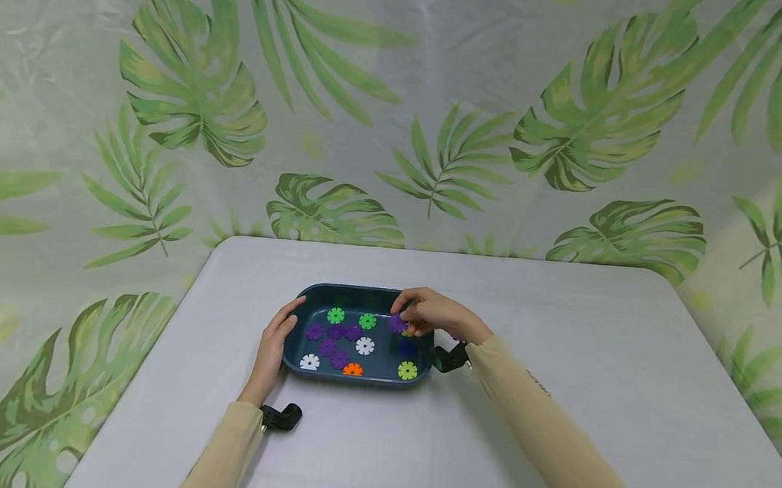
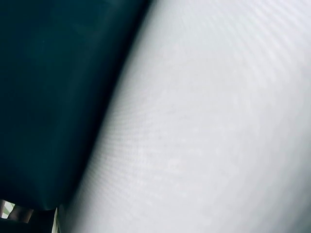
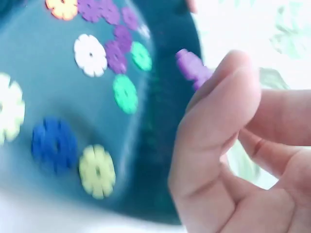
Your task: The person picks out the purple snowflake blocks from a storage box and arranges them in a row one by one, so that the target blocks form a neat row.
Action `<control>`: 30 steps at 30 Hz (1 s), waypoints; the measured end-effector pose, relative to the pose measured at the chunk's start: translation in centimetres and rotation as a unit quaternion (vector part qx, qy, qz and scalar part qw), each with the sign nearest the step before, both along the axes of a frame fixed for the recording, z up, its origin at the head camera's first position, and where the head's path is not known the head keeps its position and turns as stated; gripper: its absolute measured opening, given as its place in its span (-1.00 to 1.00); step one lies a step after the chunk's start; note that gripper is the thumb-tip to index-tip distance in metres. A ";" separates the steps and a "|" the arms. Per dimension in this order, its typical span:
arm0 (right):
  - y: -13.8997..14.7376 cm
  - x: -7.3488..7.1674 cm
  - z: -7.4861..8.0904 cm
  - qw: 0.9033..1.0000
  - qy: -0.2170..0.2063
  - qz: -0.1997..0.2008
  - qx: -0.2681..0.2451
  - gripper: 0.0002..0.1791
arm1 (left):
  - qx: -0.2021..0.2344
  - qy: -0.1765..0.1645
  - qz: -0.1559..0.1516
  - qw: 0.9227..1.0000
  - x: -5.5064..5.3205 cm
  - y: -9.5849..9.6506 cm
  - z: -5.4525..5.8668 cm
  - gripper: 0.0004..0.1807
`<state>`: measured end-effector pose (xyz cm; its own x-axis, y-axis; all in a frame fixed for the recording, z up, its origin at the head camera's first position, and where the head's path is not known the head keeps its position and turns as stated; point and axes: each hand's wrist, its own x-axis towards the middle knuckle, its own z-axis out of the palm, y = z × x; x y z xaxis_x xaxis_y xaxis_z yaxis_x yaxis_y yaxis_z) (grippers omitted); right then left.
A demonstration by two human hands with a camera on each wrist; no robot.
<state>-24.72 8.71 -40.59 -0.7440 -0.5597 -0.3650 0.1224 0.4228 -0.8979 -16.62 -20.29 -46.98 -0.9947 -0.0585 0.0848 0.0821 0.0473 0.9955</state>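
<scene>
A dark teal tray [image 1: 378, 380] holds several notched, flower-shaped plastic discs. Between thumb and fingers, my right hand [image 1: 432, 311] pinches a purple disc [image 3: 189, 65] above the tray's right part. Under that hand lie a blue disc [image 3: 54, 145] and a yellow disc [image 3: 97, 171]. My left hand [image 1: 271, 351] rests along the tray's left side, its fingers extended against the rim. Further in are a white disc [image 1: 365, 345], a green disc [image 1: 367, 321], an orange disc [image 1: 353, 370] and a cluster of purple discs [image 1: 328, 347]. The left wrist view shows only the tray's outer wall [image 2: 53, 97] and the tabletop.
The tray stands on a white-covered table [image 1: 557, 338]. Just right of the tray, something purple and white [image 1: 449, 339] shows on the table, mostly hidden by the right wrist. A leaf-patterned curtain [image 1: 396, 128] hangs behind the table's far edge.
</scene>
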 end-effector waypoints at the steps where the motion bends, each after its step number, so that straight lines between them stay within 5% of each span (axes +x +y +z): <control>1: 0.9 -0.1 0.2 1.000 0.003 -0.002 -0.012 -0.78 | 0.001 0.000 0.000 1.000 0.0 0.0 0.0 -0.56; 9: 10.1 -0.2 -0.9 0.994 0.026 -0.089 -0.049 -0.75 | 0.002 -0.002 -0.002 1.000 0.1 0.0 0.1 -0.56; 16: 16.4 0.7 -3.9 0.984 0.029 -0.174 0.017 -0.69 | 0.001 -0.002 0.002 1.000 0.2 0.1 0.2 -0.56; 23: 18.4 1.4 -6.1 0.977 0.056 -0.188 0.077 -0.71 | 0.001 0.002 0.007 1.000 0.3 0.2 0.2 -0.57; 30: 17.6 1.7 -5.8 0.968 0.091 -0.201 0.124 -0.73 | -0.002 0.005 0.005 1.000 0.1 0.1 0.1 -0.56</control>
<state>-23.06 26.27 -46.40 -0.9479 -0.1245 -0.2931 0.1707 0.5785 -0.7977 -16.55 -20.18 -46.93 -0.9933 -0.0676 0.0940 0.0907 0.0516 0.9945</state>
